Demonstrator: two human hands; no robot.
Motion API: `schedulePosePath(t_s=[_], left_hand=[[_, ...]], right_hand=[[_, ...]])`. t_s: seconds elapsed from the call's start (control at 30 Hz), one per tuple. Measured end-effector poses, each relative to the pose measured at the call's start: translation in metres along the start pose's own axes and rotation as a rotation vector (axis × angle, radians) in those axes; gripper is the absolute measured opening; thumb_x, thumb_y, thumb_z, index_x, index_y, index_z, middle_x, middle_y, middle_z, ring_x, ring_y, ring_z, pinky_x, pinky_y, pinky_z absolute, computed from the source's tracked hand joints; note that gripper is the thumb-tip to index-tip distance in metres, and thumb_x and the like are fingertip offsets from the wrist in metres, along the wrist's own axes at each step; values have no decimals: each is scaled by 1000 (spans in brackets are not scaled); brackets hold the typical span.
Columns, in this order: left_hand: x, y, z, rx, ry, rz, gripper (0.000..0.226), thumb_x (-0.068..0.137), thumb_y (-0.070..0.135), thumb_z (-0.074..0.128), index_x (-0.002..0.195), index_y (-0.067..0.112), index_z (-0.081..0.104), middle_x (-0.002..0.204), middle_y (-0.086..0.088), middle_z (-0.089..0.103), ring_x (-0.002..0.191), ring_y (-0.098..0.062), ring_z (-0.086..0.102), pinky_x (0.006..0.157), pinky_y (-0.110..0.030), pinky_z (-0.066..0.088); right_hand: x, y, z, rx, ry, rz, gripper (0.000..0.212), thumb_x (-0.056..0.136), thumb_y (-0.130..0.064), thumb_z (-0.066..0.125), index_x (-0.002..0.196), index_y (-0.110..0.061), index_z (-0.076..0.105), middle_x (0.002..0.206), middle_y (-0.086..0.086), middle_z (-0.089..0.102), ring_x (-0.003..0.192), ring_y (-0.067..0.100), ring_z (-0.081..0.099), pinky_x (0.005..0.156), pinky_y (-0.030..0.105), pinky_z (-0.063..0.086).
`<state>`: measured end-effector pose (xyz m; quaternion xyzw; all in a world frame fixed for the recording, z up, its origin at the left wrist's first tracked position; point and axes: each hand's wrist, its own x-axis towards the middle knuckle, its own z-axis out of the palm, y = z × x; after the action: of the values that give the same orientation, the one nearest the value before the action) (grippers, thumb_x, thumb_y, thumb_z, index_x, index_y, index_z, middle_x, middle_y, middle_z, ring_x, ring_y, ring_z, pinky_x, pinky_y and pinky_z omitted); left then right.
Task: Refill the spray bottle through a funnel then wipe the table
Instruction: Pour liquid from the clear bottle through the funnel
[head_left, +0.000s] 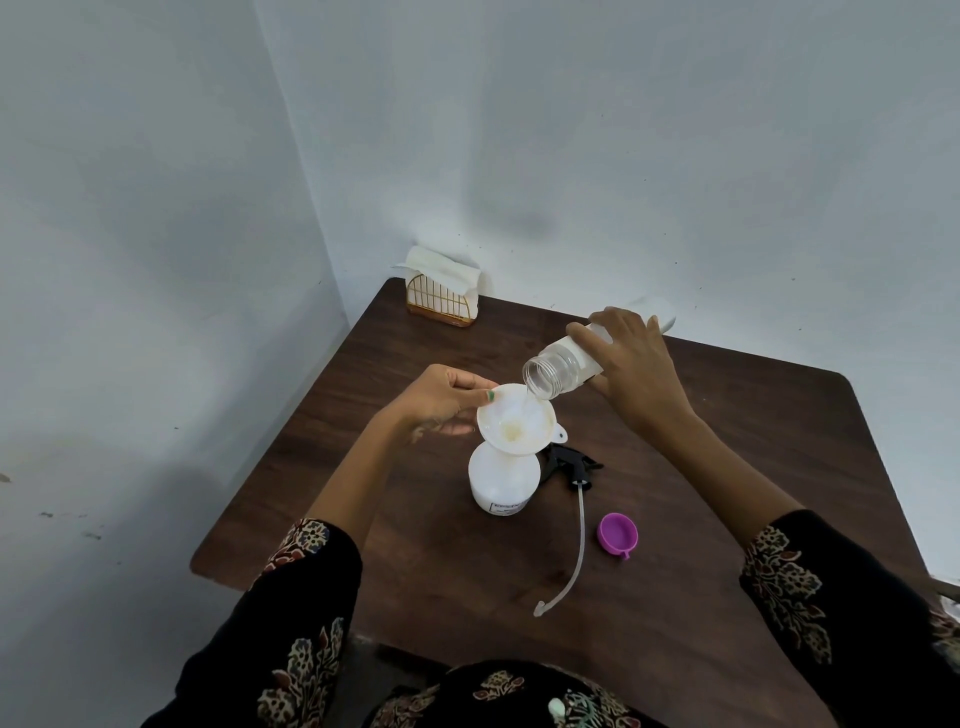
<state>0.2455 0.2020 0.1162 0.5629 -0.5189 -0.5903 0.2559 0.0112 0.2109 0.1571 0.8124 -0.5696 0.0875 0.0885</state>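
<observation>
A white spray bottle (503, 480) stands upright on the dark wooden table (727, 467) with a white funnel (514, 421) set in its neck. My left hand (441, 397) pinches the funnel's left rim. My right hand (636, 364) grips a clear refill bottle (558, 369), tilted so that its open mouth hangs over the funnel's right edge; liquid runs into the funnel. The black trigger head (569, 465) with its long dip tube (576, 545) lies on the table to the right of the spray bottle.
A purple cap (617, 534) lies right of the dip tube. A gold wire holder with white napkins (444, 288) stands at the table's far left corner against the wall. White walls close in the table at the back and left.
</observation>
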Motion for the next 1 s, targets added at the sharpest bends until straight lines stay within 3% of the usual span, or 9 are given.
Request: schedulePosePath(t_s=[0.63,1.0], left_hand=[[-6,1,-1,-13,4,10,9,88,20,66,91,25,73,92,2,74,81,-10,68,70,-26,57],[-10,4,1,14,5,16,16,90,20,63,103,19,71,95,-1,73,81,-10,66,65,-22,56]], right_hand=[[-3,-6,-4,-3,15,-7,49,85,-12,64,131,-16,49,132,17,47,128,33,39,104,57,30],[-6,-6,-7,0,32,-2,49,82,-12,67,129,-14,51,129,18,50,125,35,42,103,58,31]])
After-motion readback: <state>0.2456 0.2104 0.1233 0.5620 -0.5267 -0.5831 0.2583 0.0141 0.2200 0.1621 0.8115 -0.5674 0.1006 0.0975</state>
